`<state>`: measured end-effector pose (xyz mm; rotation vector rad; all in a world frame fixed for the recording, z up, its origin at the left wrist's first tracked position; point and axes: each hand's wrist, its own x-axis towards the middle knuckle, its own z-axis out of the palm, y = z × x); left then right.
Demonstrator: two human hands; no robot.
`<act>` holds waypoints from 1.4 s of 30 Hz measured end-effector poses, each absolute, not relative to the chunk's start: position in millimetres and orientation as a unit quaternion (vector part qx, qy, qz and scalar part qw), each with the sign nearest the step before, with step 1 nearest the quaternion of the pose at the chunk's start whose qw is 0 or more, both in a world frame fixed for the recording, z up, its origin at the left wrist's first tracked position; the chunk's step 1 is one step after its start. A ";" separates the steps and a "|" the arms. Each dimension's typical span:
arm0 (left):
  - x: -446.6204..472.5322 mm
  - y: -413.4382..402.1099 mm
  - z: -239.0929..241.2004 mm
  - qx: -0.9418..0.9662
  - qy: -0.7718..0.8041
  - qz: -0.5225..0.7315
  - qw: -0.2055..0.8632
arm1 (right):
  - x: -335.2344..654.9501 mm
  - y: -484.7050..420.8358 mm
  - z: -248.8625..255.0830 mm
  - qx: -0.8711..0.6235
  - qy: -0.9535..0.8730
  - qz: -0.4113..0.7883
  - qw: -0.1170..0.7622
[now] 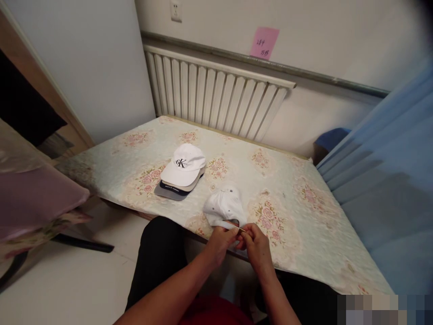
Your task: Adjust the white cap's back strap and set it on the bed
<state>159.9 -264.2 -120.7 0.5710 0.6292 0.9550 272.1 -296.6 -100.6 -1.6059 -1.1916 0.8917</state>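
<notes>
A white cap [223, 206] lies near the front edge of a mattress [291, 198] with a floral cover. Its back strap faces me. My left hand [220, 241] and my right hand [256, 243] meet at that strap, fingers pinched closed on it. Further back and to the left sits a stack of caps [181, 172]: a white one with a black logo on top, a beige one and a dark grey one under it.
A white radiator [216, 97] runs along the wall behind the mattress. A pink note [264, 43] is stuck on the wall above it. A blue curtain [389, 180] hangs at the right. Pink bedding [30, 198] lies at the left, above a pale floor [74, 280].
</notes>
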 end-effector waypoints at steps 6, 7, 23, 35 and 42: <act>160.4 -264.5 -124.3 0.265 0.281 0.475 0.791 | 276.5 -296.1 -103.0 -0.643 -0.466 0.399 0.459; 161.0 -264.7 -125.9 0.266 0.280 0.474 0.792 | 277.0 -295.9 -103.3 -0.643 -0.466 0.400 0.458; 163.9 -266.6 -128.4 0.276 0.279 0.471 0.790 | 274.2 -296.7 -106.4 -0.653 -0.494 0.358 0.448; 154.1 -262.8 -112.9 0.233 0.266 0.471 0.808 | 274.5 -288.6 -124.2 -0.644 -0.592 0.205 0.441; 154.4 -261.1 -119.4 0.228 0.299 0.466 0.801 | 273.2 -290.2 -120.3 -0.579 -0.699 0.161 0.387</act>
